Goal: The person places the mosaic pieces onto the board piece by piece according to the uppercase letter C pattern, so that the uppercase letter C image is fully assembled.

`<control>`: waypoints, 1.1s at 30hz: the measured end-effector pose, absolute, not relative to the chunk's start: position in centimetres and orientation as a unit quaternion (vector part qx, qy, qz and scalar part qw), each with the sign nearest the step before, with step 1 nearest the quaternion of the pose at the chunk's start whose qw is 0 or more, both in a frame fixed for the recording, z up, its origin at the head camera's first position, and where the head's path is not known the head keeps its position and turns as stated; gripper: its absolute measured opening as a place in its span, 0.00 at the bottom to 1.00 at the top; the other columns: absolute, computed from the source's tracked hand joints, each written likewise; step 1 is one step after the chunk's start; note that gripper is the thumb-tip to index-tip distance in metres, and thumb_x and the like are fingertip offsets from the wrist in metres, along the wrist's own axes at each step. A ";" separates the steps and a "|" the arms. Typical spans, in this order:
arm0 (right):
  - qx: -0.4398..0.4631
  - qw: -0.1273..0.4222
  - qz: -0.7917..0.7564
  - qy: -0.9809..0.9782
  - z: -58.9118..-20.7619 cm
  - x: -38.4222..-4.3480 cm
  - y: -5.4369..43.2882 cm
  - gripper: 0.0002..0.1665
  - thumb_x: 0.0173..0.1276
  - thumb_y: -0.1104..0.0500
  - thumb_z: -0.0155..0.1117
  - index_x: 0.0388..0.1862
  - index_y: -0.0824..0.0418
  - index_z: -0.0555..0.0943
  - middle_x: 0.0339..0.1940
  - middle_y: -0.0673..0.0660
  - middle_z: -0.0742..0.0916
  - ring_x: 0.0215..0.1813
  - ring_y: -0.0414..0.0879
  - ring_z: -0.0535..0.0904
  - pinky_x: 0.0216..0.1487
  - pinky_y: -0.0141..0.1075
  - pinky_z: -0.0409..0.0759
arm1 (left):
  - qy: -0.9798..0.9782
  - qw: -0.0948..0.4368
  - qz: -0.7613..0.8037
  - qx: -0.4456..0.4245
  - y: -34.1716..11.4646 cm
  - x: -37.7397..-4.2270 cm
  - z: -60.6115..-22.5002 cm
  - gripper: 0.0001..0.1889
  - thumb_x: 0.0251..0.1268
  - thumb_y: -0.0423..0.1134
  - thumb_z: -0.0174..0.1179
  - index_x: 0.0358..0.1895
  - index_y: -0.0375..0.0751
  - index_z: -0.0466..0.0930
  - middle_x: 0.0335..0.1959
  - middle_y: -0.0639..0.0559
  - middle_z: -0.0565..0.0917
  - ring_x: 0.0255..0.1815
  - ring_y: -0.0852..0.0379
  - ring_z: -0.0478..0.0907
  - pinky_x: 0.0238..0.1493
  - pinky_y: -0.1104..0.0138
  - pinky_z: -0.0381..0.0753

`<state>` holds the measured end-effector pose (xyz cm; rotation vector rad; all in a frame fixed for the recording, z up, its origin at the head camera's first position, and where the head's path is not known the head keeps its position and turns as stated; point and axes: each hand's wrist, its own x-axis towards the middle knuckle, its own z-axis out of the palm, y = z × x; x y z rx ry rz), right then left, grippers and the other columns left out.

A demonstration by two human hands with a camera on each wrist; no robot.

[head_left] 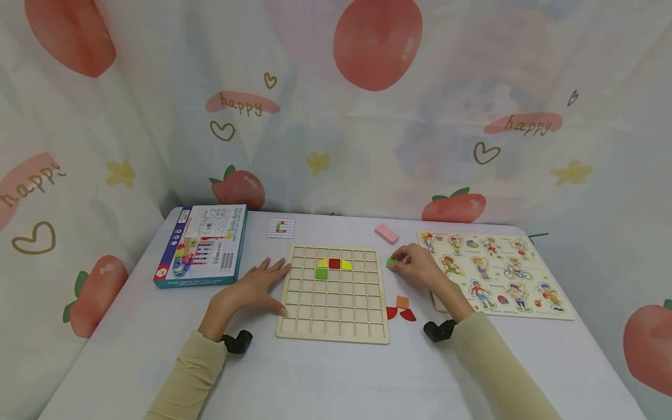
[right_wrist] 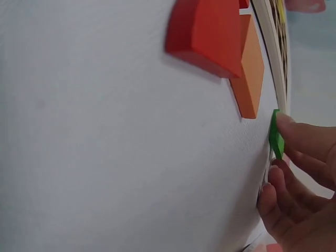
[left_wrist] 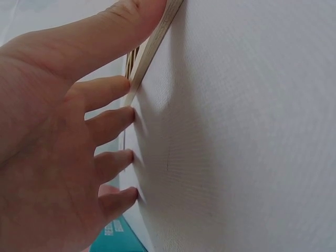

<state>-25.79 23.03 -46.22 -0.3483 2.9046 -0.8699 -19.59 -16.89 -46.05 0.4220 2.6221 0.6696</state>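
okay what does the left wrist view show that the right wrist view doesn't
Only the left wrist view shows the left hand and a corner of the teal-edged box. Only the right wrist view shows the right hand, pinching a green piece, plus a red piece and an orange piece. Both show the edge of the wooden board and the white tabletop.

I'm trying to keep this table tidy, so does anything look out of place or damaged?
Nothing looks spilled or damaged. Only mildly odd: the pink block lies at an angle beyond the board's far right corner, apart from the loose red pieces.
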 end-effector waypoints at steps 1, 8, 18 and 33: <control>-0.110 0.047 -0.287 0.950 -46.1 -25.8 23.0 0.14 0.67 0.59 0.72 0.48 0.66 0.86 0.45 0.62 0.86 0.42 0.52 0.77 0.41 0.37 0.77 | 0.938 0.200 0.240 0.151 -16.9 -19.6 -46.0 0.56 0.51 0.51 0.80 0.82 0.46 0.57 0.86 0.45 0.51 0.86 0.35 0.37 0.83 0.39 0.39; -0.105 0.040 -0.301 0.947 -45.9 -25.7 22.9 0.11 0.69 0.62 0.70 0.49 0.65 0.86 0.42 0.61 0.89 0.44 0.52 0.82 0.46 0.41 0.81 | 0.937 0.201 0.241 0.150 -16.8 -19.5 -45.9 0.56 0.51 0.51 0.80 0.82 0.46 0.56 0.86 0.45 0.51 0.86 0.35 0.37 0.83 0.39 0.39; -0.139 0.045 -0.324 0.935 -46.1 -24.8 23.7 0.12 0.73 0.64 0.66 0.53 0.61 0.88 0.51 0.59 0.90 0.45 0.48 0.84 0.49 0.38 0.85 | 0.937 0.202 0.243 0.149 -16.7 -19.3 -45.7 0.56 0.52 0.50 0.79 0.83 0.45 0.56 0.86 0.44 0.50 0.86 0.35 0.36 0.83 0.39 0.39; -0.147 0.098 -0.406 0.897 -45.2 -22.6 22.3 0.16 0.74 0.64 0.64 0.59 0.63 0.85 0.48 0.58 0.90 0.42 0.47 0.86 0.48 0.28 0.83 | 0.939 0.201 0.235 0.153 -16.7 -19.4 -45.6 0.56 0.51 0.50 0.80 0.82 0.45 0.56 0.86 0.44 0.50 0.86 0.34 0.37 0.83 0.39 0.39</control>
